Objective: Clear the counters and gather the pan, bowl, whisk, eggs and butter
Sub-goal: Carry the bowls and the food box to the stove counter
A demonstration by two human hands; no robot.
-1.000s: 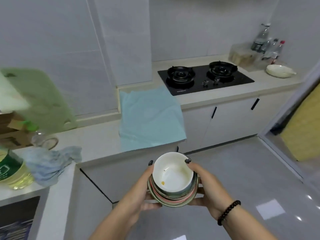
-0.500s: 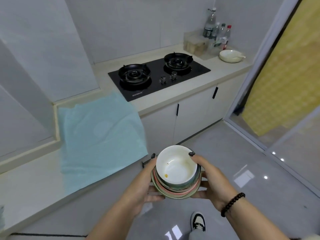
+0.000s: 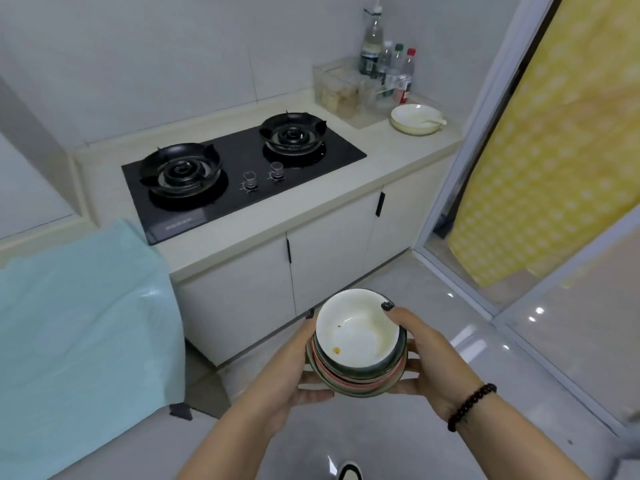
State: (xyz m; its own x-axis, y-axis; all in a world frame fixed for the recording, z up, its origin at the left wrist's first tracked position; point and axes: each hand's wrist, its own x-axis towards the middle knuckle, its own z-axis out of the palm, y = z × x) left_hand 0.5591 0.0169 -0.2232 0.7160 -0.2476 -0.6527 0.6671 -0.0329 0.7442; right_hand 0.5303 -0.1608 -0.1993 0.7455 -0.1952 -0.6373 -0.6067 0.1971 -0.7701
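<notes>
A stack of dirty bowls (image 3: 356, 336) hangs in front of me above the floor, the top one white inside with a few food specks. My left hand (image 3: 294, 362) grips the stack's left side with its thumb at the rim. My right hand (image 3: 429, 355) grips the right side, thumb over the top bowl's rim, a dark bead bracelet on the wrist. Another shallow cream bowl (image 3: 414, 120) with a spoon in it sits on the counter's far right end.
A black two-burner gas hob (image 3: 239, 174) is set in the beige counter (image 3: 311, 209). A light blue cloth (image 3: 79, 327) drapes the lower counter at left. Bottles (image 3: 384, 64) and a clear container (image 3: 343, 88) stand at the back right. A yellow curtain (image 3: 554, 140) hangs past the door frame.
My view has swung to the right, so the hob and the far counter end are now nearer and more central. Both hands still carry the bowl stack the same way.
</notes>
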